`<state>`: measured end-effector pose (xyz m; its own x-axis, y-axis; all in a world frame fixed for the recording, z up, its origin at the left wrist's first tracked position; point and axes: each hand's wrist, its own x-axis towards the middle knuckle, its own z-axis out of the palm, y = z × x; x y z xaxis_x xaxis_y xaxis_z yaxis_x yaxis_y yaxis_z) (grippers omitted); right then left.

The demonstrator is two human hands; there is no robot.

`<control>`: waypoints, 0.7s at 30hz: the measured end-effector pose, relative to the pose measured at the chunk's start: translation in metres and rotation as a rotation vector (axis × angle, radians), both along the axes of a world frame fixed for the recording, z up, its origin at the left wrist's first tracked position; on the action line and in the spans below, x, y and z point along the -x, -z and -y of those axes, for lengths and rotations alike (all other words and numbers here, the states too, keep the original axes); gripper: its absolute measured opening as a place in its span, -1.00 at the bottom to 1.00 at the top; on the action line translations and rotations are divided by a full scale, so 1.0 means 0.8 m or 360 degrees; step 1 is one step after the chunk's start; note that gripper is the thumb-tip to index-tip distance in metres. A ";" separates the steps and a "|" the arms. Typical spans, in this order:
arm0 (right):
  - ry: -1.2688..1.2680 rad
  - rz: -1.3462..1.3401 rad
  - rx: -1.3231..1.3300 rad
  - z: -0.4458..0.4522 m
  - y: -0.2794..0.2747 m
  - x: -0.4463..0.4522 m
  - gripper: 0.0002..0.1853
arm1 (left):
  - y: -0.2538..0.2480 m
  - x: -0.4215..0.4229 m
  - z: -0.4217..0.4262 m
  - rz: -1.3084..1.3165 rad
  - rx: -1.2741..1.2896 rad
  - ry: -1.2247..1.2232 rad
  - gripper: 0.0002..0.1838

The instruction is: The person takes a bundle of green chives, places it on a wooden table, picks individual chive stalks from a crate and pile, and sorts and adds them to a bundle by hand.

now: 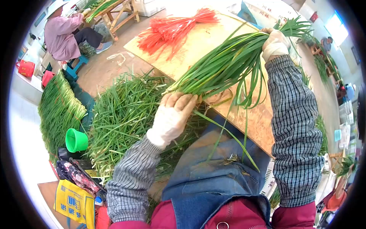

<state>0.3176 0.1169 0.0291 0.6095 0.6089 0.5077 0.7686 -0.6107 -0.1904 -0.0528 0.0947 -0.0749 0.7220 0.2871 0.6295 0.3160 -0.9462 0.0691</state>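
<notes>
A bunch of long green chives (225, 63) stretches between my two gloved hands, above the near corner of a wooden board table (263, 124). My right hand (275, 42) is closed round the bunch toward its leafy end, which fans out beyond the fist. At the pale stem end, my left hand (171, 114) has its fingers wrapped over the chives. Some loose leaves droop from the bunch over the table edge and my lap. A bundle of red plastic ties (179, 30) lies on the table's far side.
Left of my knees is a big heap of loose chives (122, 118). Beyond it stand a green bucket (76, 140) and stacked chives (57, 110). A yellow bag (74, 202) lies lower left. A person (66, 32) sits on a blue stool (77, 66) at upper left.
</notes>
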 end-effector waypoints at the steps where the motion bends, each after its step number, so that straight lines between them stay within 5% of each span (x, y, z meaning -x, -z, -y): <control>1: -0.0108 0.0018 -0.0165 -0.021 0.029 -0.051 -0.76 | 0.013 -0.005 -0.007 -0.0055 -0.0050 -0.0004 -0.63; 6: -0.0025 -0.0174 -0.0144 -0.022 0.026 -0.052 -0.77 | 0.051 0.089 -0.005 -0.0677 0.0197 -0.0097 -0.75; 9: -0.0010 0.0110 0.0071 0.013 -0.012 0.024 -0.79 | 0.087 0.205 0.008 -0.1380 0.0349 -0.0630 -0.84; 11: -0.0022 0.0203 0.0054 0.010 -0.013 0.027 -0.80 | 0.060 0.189 0.029 -0.0917 0.0230 -0.0688 -0.74; 13: -0.0316 -0.0639 -0.0448 -0.027 0.016 -0.042 -0.81 | 0.027 0.119 0.052 -0.0345 0.0499 -0.0418 -0.57; 15: -0.0423 -0.0729 -0.0629 -0.035 0.017 -0.062 -0.87 | 0.010 0.044 0.067 -0.0140 0.0757 -0.0045 -0.53; 18: -0.0466 0.0039 -0.0418 -0.031 0.005 -0.035 -0.88 | -0.015 -0.059 0.078 0.0160 0.0942 0.0200 -0.39; 20: -0.0591 0.0005 -0.0466 -0.024 -0.008 -0.017 -0.87 | -0.019 -0.110 0.077 0.0219 0.1094 0.0124 -0.17; 21: -0.0657 -0.0365 -0.0646 -0.012 -0.030 0.025 -0.86 | -0.021 -0.132 0.071 0.0163 0.1111 0.0046 -0.04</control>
<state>0.2976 0.1262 0.0534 0.4857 0.6035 0.6324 0.8381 -0.1158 -0.5331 0.0525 0.0376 -0.0581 0.6822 0.6303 0.3706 0.2509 -0.6779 0.6910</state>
